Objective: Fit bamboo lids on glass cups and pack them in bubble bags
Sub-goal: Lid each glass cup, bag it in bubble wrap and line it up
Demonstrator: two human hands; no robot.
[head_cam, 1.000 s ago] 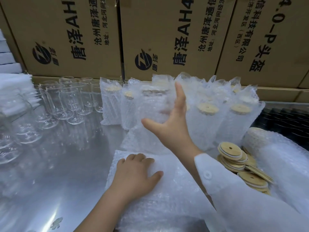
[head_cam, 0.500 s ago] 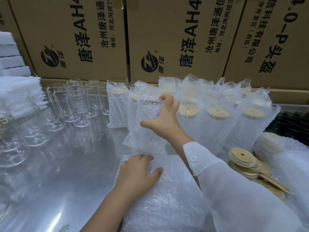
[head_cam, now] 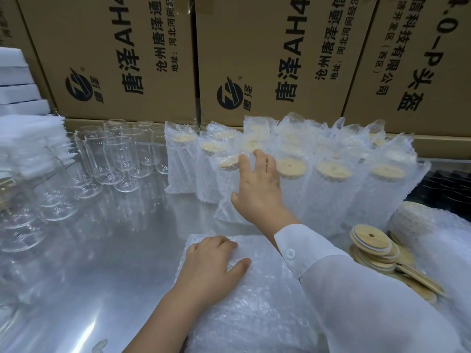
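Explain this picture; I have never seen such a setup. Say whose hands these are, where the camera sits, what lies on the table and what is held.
No machine here: a person works bare-handed, and one camera on their head looks down at the metal table. Bare glass cups stand at the left; bagged cups, lids on, stand in rows at the back, before cardboard boxes; loose bamboo lids lie at the right. The left hand rests on a stack of bubble bags. The right hand touches the top of one bagged cup. Neither seems to grip anything.
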